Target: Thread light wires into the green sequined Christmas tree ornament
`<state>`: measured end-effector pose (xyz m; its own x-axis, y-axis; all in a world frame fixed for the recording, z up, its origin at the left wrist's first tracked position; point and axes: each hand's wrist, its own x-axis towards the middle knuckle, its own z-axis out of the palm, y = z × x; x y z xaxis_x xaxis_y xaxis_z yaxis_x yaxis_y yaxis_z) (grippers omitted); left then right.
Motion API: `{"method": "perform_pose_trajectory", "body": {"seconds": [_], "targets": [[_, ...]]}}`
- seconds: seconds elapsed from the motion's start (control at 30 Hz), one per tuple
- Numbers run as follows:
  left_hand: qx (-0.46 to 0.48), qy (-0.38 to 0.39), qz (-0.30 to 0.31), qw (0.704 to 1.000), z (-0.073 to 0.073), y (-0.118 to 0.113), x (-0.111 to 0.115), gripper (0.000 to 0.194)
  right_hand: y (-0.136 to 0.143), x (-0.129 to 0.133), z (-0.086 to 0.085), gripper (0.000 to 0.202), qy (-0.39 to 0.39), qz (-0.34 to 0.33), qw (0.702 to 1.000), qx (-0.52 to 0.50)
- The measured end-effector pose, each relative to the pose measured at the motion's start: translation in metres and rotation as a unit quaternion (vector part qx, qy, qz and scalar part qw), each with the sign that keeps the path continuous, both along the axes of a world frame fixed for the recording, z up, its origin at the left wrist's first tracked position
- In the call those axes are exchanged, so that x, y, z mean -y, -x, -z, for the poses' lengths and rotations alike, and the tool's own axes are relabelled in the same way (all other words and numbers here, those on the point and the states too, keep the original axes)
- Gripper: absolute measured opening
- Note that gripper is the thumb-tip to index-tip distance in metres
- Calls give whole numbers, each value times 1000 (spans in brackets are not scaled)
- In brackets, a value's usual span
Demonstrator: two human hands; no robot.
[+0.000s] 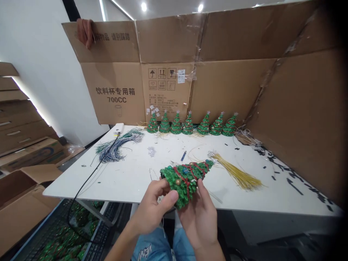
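Between my two hands a small decorated Christmas tree [187,179] lies tilted on its side, its tip toward the upper right. It is green, with red garland and coloured balls. My left hand [152,204] grips the wide base, thumb on the near side. My right hand [199,221] supports it from below, with the thumb against its side nearer the tip. The tree is held above the front edge of the white table [130,185]. Just beyond it lies a small blue tool or pen [183,156]. The underside of the base is mostly hidden.
Several finished-looking trees [176,123] stand along a cardboard wall [228,87]. Dark green and white wires [115,146] lie left, a yellow wire bundle [239,172] right. Black scraps [292,186] litter the right side. A crate of trees [65,239] sits below left; a black cable [78,192] hangs beside it.
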<state>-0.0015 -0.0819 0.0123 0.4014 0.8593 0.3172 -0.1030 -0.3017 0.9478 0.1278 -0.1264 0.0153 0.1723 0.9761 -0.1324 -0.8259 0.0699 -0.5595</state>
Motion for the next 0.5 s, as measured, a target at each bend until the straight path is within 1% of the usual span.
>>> {"method": "perform_pose_trajectory", "body": {"seconds": [0.07,0.17,0.2,0.27,0.33,0.5], "targets": [[4,-4,34,999,-3,3,-5,38,-2,-1,0,37,3,5,1000,-11],[8,32,99,995,-4,5,-9,32,-3,-1,1,35,9,6,999,-43],[3,45,108,993,-4,5,-9,32,-3,0,1,35,11,6,999,-51],[-13,56,105,993,-4,6,-10,39,-2,1,1,33,16,10,998,-56],[-29,46,101,993,-4,6,-10,43,-1,3,0,30,16,13,998,-59],[-48,4,106,993,-12,7,-9,36,1,4,-2,24,7,4,997,-81]]}}
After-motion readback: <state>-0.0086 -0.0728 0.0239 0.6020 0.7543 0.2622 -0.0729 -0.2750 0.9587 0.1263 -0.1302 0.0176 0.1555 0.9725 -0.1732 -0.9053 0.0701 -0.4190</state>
